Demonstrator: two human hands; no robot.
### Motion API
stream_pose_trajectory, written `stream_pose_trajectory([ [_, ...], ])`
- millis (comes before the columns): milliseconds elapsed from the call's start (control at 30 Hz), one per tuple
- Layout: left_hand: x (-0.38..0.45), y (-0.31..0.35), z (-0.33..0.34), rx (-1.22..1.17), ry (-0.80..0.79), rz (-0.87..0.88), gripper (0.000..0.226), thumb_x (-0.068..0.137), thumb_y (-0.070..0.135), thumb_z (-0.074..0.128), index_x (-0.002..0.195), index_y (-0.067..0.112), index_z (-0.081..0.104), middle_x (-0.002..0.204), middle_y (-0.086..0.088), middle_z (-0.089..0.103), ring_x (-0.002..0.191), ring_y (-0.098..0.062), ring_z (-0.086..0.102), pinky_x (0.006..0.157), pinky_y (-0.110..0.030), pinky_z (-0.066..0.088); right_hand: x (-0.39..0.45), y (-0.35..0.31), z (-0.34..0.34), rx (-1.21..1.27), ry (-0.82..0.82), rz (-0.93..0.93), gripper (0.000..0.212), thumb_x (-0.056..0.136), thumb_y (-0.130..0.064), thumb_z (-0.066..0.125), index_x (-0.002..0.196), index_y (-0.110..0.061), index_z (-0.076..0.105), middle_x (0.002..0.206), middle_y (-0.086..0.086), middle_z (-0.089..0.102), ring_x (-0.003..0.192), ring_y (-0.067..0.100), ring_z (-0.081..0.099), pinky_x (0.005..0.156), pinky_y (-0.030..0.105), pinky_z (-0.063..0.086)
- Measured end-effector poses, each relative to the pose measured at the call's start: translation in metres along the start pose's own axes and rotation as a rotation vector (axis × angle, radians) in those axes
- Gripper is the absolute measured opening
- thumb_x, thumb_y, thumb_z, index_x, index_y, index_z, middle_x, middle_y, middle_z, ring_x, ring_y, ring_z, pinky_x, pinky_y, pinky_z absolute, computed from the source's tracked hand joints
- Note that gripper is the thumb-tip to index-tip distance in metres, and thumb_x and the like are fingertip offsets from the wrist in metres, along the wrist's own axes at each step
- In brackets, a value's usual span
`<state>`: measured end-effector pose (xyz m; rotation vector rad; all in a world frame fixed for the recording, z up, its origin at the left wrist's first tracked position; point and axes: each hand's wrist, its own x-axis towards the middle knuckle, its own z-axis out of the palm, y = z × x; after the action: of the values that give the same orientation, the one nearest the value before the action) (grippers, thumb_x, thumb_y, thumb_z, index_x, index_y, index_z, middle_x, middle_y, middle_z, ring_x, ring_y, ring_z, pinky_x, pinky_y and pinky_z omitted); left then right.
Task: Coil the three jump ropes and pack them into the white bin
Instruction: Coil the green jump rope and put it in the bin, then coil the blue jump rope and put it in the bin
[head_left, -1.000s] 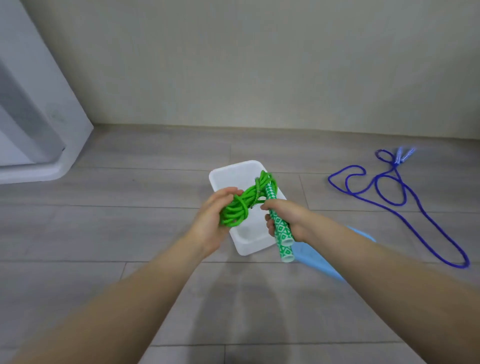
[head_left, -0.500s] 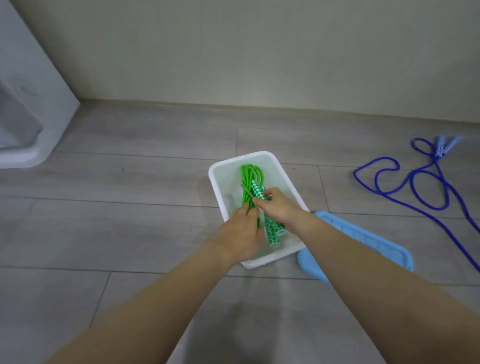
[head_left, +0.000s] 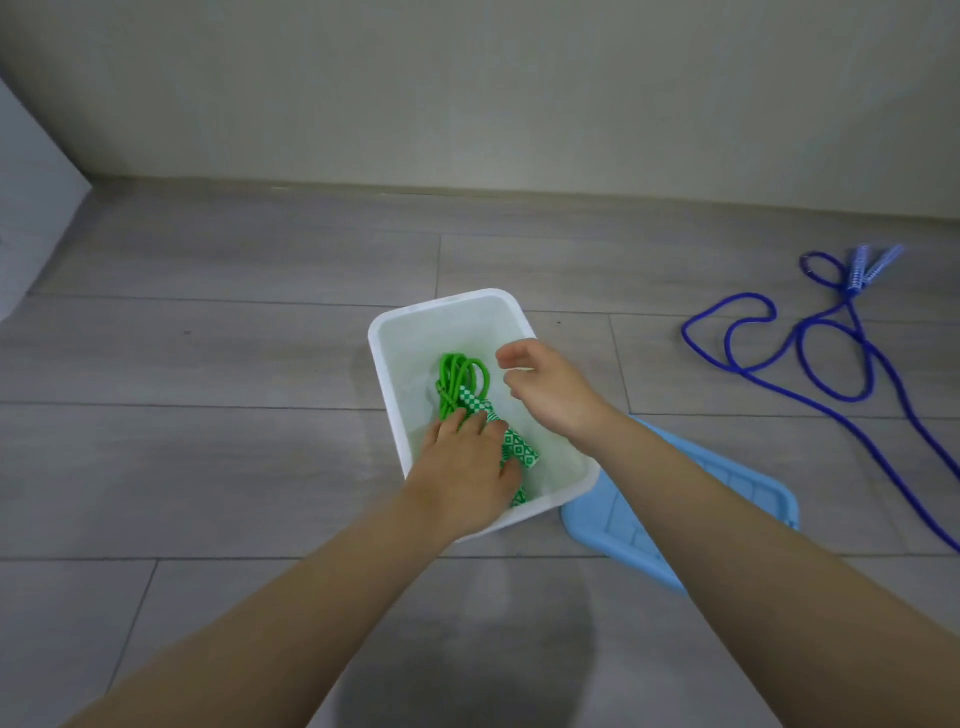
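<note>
Left hand (head_left: 467, 467) covers part of the green rope's handles (head_left: 519, 449); right forearm hides part of the blue lid (head_left: 748, 493); blue rope (head_left: 831, 384) cut off at right edge.

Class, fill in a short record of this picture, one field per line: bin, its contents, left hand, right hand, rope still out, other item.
bin: white bin on the grey floor
contents: coiled green jump rope with checked handles
left hand: left hand rests flat on the green rope's handles
right hand: right hand over the bin, fingers loose, holding nothing
rope still out: blue jump rope lies uncoiled on the floor to the right
other item: light blue lid beside the bin
</note>
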<state>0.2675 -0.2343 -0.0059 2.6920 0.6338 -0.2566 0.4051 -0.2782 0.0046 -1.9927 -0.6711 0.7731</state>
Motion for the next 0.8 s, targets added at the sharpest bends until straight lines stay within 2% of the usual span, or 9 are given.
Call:
stream_pose_trajectory([
  [100, 0.006, 0.02, 0.003, -0.104, 0.067, 0.081, 0.059, 0.096, 0.043, 0.036, 0.15, 0.021, 0.025, 0.16, -0.006, 0.016, 0.147, -0.026, 0.012, 0.119, -0.04, 0.011, 0.001, 0.005, -0.037, 0.207, 0.148, -0.024, 0.03, 0.087, 0.01, 0.039, 0.096, -0.012, 0.057, 0.092, 0.005, 0.063, 0.073, 0.016, 0.057, 0.063, 0.022, 0.05],
  [200, 0.015, 0.043, 0.006, -0.024, 0.137, 0.237, 0.064, 0.09, 0.047, 0.028, 0.148, 0.019, 0.027, 0.16, -0.007, 0.015, 0.147, -0.028, 0.01, 0.12, -0.042, 0.01, 0.007, 0.032, -0.087, 0.193, 0.305, 0.016, 0.032, 0.086, 0.012, 0.035, 0.09, -0.014, 0.053, 0.081, 0.009, 0.059, 0.059, 0.015, 0.049, 0.05, 0.017, 0.044],
  [267, 0.023, 0.057, 0.01, 0.053, 0.135, 0.3, 0.065, 0.088, 0.046, 0.026, 0.147, 0.018, 0.031, 0.158, -0.007, 0.019, 0.147, -0.028, 0.012, 0.119, -0.042, 0.006, 0.013, 0.069, -0.12, 0.12, 0.378, 0.112, 0.028, 0.086, 0.007, 0.041, 0.086, -0.02, 0.052, 0.086, 0.016, 0.062, 0.063, 0.02, 0.051, 0.061, 0.029, 0.05],
  [333, 0.033, 0.065, 0.016, 0.115, 0.112, 0.324, 0.06, 0.089, 0.039, 0.037, 0.146, 0.018, 0.032, 0.157, -0.006, 0.023, 0.146, -0.027, 0.015, 0.118, -0.041, 0.003, 0.016, 0.111, -0.153, -0.062, 0.376, 0.243, 0.019, 0.085, -0.004, 0.051, 0.099, -0.017, 0.056, 0.092, 0.018, 0.065, 0.076, 0.025, 0.055, 0.078, 0.042, 0.051],
  [433, 0.042, 0.071, 0.024, 0.234, 0.151, 0.362, 0.054, 0.081, 0.033, 0.041, 0.131, 0.016, 0.053, 0.139, -0.007, 0.052, 0.132, -0.028, 0.043, 0.116, -0.043, 0.019, 0.006, 0.161, -0.202, -0.354, 0.275, 0.417, 0.043, 0.087, -0.011, 0.055, 0.129, -0.009, 0.048, 0.097, 0.018, 0.064, 0.089, 0.03, 0.06, 0.076, 0.034, 0.047],
  [533, 0.045, 0.071, 0.033, 0.213, 0.257, 0.431, 0.049, 0.069, 0.03, 0.041, 0.107, 0.012, 0.066, 0.106, -0.006, 0.068, 0.107, -0.031, 0.061, 0.108, -0.042, 0.026, -0.013, 0.205, -0.249, -0.601, 0.176, 0.563, 0.061, 0.089, -0.015, 0.059, 0.144, -0.008, 0.034, 0.132, 0.024, 0.055, 0.119, 0.037, 0.055, 0.094, 0.036, 0.043],
  [633, 0.043, 0.075, 0.041, 0.242, 0.255, 0.433, 0.043, 0.065, 0.025, 0.05, 0.103, 0.014, 0.066, 0.099, -0.004, 0.067, 0.101, -0.029, 0.063, 0.107, -0.039, 0.023, -0.032, 0.242, -0.281, -0.693, 0.26, 0.703, 0.077, 0.085, -0.022, 0.069, 0.146, -0.003, 0.028, 0.144, 0.029, 0.039, 0.133, 0.041, 0.041, 0.107, 0.044, 0.036],
  [700, 0.041, 0.078, 0.047, 0.252, 0.199, 0.401, 0.044, 0.06, 0.023, 0.061, 0.104, 0.019, 0.065, 0.099, 0.001, 0.067, 0.102, -0.025, 0.063, 0.111, -0.038, 0.021, -0.044, 0.263, -0.297, -0.719, 0.356, 0.771, 0.07, 0.087, -0.018, 0.067, 0.143, 0.002, 0.03, 0.142, 0.032, 0.036, 0.133, 0.045, 0.036, 0.108, 0.048, 0.031],
  [800, 0.04, 0.08, 0.05, 0.213, 0.159, 0.365, 0.045, 0.061, 0.02, 0.057, 0.106, 0.022, 0.064, 0.1, 0.005, 0.066, 0.106, -0.022, 0.061, 0.114, -0.039, 0.024, -0.055, 0.298, -0.313, -0.735, 0.333, 0.83, 0.06, 0.086, -0.013, 0.063, 0.136, 0.006, 0.036, 0.134, 0.032, 0.043, 0.126, 0.047, 0.044, 0.104, 0.051, 0.038],
])
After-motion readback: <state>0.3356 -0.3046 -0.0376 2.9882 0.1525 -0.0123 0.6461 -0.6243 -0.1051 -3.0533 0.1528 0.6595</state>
